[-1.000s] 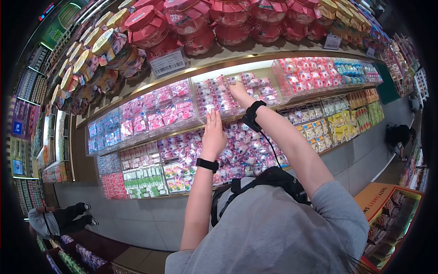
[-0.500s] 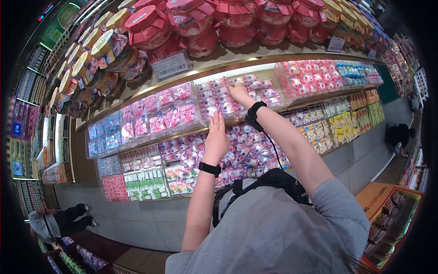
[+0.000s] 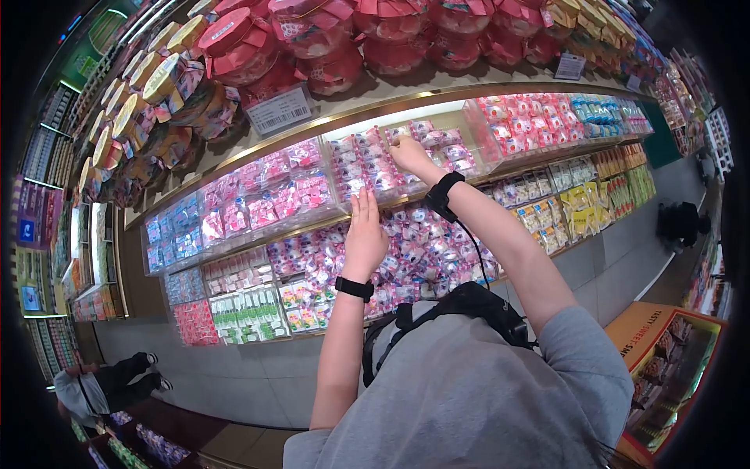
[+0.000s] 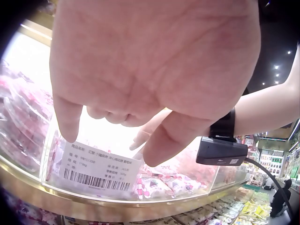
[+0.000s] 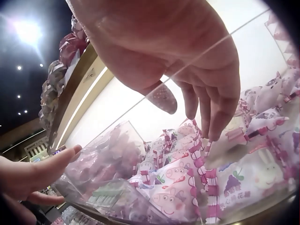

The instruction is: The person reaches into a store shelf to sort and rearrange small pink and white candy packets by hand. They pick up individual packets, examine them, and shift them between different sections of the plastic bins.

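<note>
My right hand [image 3: 409, 156] reaches into a clear bin of pink-and-white marshmallow packets [image 5: 176, 192], printed with a cartoon pig and a rabbit. Its fingers hang down with the fingertips at the packet tops, the thumb [image 5: 164, 98] held apart from them. At the front of the same bin is my left hand [image 3: 366, 238], fingers straight and close together in the head view. The left wrist view shows its palm above a barcoded price label [image 4: 96, 168] on the bin's front, thumb beside the label's edge.
Pink packets [image 3: 269, 187] fill the bin to the left, red-and-white ones [image 3: 523, 121] the bin to the right. Below lies a lower tier of loose packets [image 3: 422, 250]. Red-topped jars [image 3: 242, 47] line the ledge above. A boxed display [image 3: 664, 367] stands at the right.
The head view has shifted slightly, so the shelf sits a little further left. Both hands keep nearly the same places at the bin, the right one over the packets.
</note>
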